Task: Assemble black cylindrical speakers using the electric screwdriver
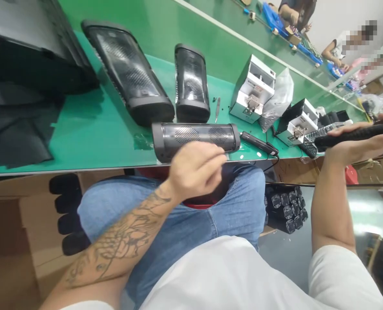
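Observation:
My left hand (196,170) hovers at the near edge of the green bench (91,137), fingers curled together, just in front of a black speaker (196,140) lying on its side. I cannot make out anything between its fingers. My right hand (356,144) is out to the right, palm up, holding a long black tool (356,134) that points left. Two more black speaker housings (129,71) (191,84) lie further back on the bench.
Two white screw feeder boxes (254,88) (297,122) and a plastic bag (280,99) stand at the right. A black corded screwdriver (259,143) lies near the edge. Black parts (284,209) are stacked under the bench. Other people work at the far bench.

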A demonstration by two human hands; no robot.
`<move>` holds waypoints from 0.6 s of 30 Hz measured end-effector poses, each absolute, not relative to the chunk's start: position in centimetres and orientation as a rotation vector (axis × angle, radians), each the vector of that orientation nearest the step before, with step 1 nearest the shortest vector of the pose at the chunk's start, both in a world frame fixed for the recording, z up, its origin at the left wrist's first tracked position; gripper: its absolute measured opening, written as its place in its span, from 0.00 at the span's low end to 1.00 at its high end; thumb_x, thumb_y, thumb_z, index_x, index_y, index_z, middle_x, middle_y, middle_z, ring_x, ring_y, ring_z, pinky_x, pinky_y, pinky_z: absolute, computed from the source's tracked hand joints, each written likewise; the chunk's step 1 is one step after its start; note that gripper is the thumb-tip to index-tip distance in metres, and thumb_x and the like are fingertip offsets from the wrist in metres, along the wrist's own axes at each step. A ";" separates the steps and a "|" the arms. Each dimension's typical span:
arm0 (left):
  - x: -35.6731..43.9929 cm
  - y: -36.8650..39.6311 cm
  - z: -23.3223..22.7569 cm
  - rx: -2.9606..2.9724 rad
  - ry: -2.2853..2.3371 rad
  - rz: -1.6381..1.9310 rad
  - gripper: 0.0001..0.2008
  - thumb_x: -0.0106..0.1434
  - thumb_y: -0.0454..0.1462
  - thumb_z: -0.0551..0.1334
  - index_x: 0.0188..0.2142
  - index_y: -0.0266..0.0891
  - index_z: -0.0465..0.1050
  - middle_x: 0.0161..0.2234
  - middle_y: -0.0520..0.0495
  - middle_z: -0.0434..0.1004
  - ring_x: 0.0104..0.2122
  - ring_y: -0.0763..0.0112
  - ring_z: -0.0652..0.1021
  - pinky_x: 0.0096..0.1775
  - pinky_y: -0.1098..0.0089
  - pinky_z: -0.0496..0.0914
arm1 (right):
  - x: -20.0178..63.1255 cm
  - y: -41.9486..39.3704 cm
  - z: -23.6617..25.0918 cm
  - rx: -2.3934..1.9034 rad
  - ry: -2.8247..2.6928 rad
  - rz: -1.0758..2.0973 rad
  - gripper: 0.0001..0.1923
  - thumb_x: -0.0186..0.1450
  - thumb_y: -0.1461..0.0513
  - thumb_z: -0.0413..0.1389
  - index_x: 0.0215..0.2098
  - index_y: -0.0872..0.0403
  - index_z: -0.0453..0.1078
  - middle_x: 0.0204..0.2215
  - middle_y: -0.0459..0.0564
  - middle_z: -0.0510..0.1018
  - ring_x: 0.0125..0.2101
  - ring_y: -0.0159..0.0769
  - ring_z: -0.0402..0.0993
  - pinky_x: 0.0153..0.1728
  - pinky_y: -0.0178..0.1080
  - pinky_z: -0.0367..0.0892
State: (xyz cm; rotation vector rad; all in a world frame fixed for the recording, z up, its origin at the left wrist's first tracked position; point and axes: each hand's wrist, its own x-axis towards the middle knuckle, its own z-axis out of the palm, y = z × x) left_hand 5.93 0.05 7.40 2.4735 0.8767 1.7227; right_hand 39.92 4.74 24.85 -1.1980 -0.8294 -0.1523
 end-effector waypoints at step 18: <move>19.4 0.4 1.9 2.281 0.566 1.121 0.11 0.73 0.33 0.59 0.46 0.37 0.82 0.43 0.40 0.89 0.45 0.60 0.88 0.50 0.60 0.83 | 49.8 3.4 15.9 -1.220 -0.716 -0.280 0.47 0.73 0.44 0.06 0.59 0.61 0.54 0.23 0.38 0.56 0.15 0.26 0.64 0.20 0.29 0.62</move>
